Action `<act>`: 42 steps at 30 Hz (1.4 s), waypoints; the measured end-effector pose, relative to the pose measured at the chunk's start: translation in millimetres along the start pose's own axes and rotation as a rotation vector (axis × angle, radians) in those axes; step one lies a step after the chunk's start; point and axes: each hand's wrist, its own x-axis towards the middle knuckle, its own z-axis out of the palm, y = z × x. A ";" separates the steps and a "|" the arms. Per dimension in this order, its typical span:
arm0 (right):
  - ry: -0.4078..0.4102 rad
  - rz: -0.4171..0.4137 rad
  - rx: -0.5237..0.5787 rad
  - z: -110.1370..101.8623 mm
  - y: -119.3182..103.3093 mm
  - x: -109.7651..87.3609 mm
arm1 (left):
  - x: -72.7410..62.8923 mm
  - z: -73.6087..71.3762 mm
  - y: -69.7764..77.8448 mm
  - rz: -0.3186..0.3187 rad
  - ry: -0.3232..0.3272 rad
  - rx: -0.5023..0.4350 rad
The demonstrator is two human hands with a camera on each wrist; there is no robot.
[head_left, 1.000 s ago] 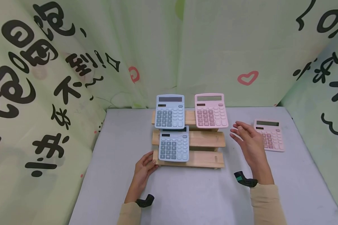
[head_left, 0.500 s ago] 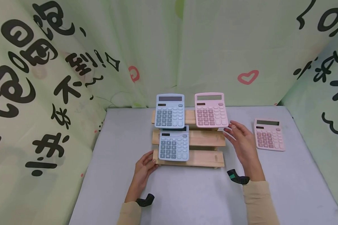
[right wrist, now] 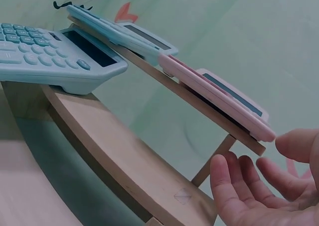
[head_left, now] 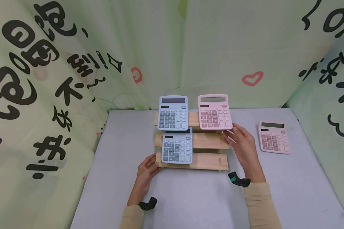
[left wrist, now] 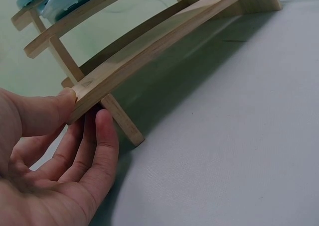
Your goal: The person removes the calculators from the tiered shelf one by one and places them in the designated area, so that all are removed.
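My left hand [head_left: 145, 173] pinches the front left corner of a wooden three-step rack [head_left: 209, 161], thumb on top and fingers beneath, as the left wrist view shows. Two calculators lean on the top step: a blue calculator [head_left: 173, 113] at left and a pink calculator [head_left: 215, 112] at right. A second blue calculator [head_left: 176, 149] sits lower, on the left of the front steps. My right hand [head_left: 244, 147] is at the rack's right end, its fingers loosely bent around nothing. In the right wrist view its thumb tip is right at the pink calculator's lower corner [right wrist: 266, 134], fingertips below the top slat.
Another pink calculator [head_left: 273, 137] lies flat on the white table [head_left: 200, 200], right of my right hand. A green curtain [head_left: 215, 54] with black writing surrounds the table at the back and sides.
My right hand has moved left, from beside the loose pink calculator to the rack's right end, near the pink calculator there. The left hand and the calculators have stayed in place.
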 end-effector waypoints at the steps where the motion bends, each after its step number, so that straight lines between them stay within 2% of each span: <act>1: 0.002 0.002 0.002 0.6 -0.1 0.0 | 0.2 -0.1 -0.1 0.001 0.002 0.004; 12: 0.017 0.016 0.080 8.6 -4.5 0.9 | 0.3 -0.4 -0.8 -0.003 0.010 -0.004; 23: 0.060 -0.010 0.098 17.3 -7.4 -0.5 | 0.8 -0.9 -0.4 -0.002 0.004 -0.004; 42: 0.096 -0.008 0.125 19.4 -4.9 -0.5 | 1.9 -1.4 -2.1 -0.001 0.004 -0.008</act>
